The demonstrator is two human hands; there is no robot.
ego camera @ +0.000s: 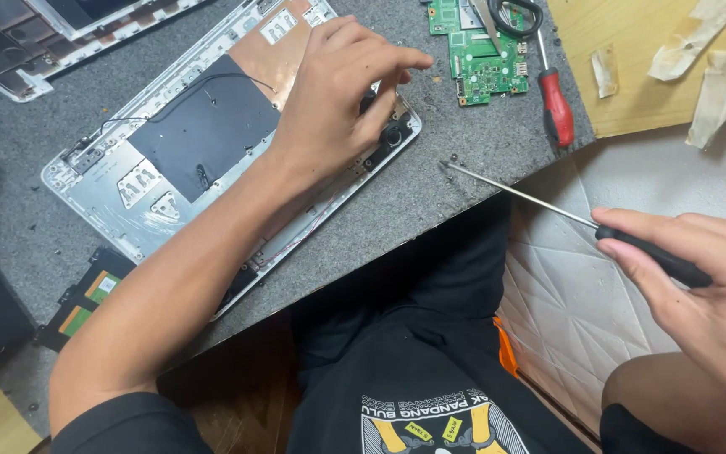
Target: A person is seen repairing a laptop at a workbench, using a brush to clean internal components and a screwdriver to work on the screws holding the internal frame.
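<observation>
An opened silver laptop shell (111, 181) lies on the grey desk mat, with a black sheet and copper foil inside. My left hand (334, 92) rests on its right corner, fingers curled over a small black speaker part (392, 134); I cannot tell whether it grips anything. My right hand (699, 286) holds a black-handled screwdriver (548, 206) off the desk edge. Its thin shaft points up-left, and the tip is close to the desk near a tiny loose screw.
A green circuit board (481, 50) lies at the top with scissors on it, beside a red-handled screwdriver (555, 105). Another laptop panel (10, 50) sits top left. A wooden board (657, 59) with tape scraps is top right. A black part (81, 298) lies lower left.
</observation>
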